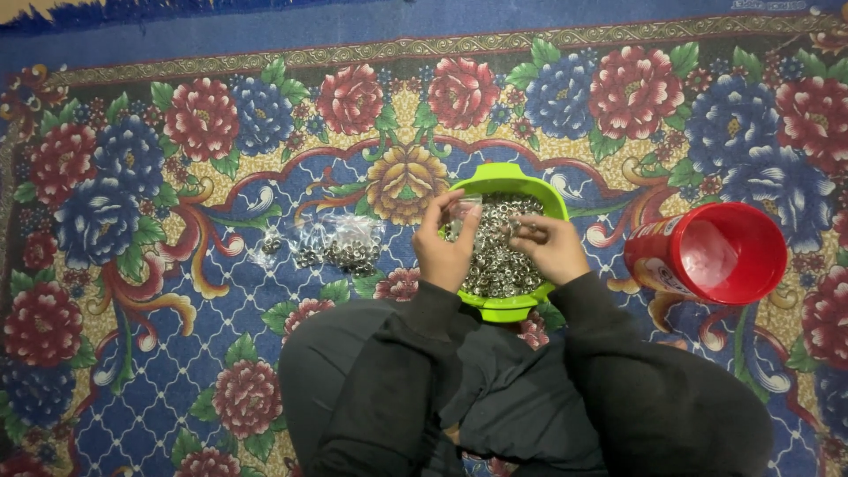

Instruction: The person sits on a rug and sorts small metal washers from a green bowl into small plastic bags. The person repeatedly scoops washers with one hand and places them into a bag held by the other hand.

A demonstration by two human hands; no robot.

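Observation:
A lime-green bowl sits on the carpet in front of me, filled with several small silvery metal rings. My left hand is raised over the bowl's left side and pinches a small clear plastic bag. My right hand hovers over the right side of the bowl, fingers curled around a few rings. Both arms wear dark sleeves.
Several small clear bags filled with rings lie on the carpet left of the bowl. A red plastic tub lies on its side to the right, opening toward me. A floral carpet covers the floor; my dark-clad knees fill the bottom.

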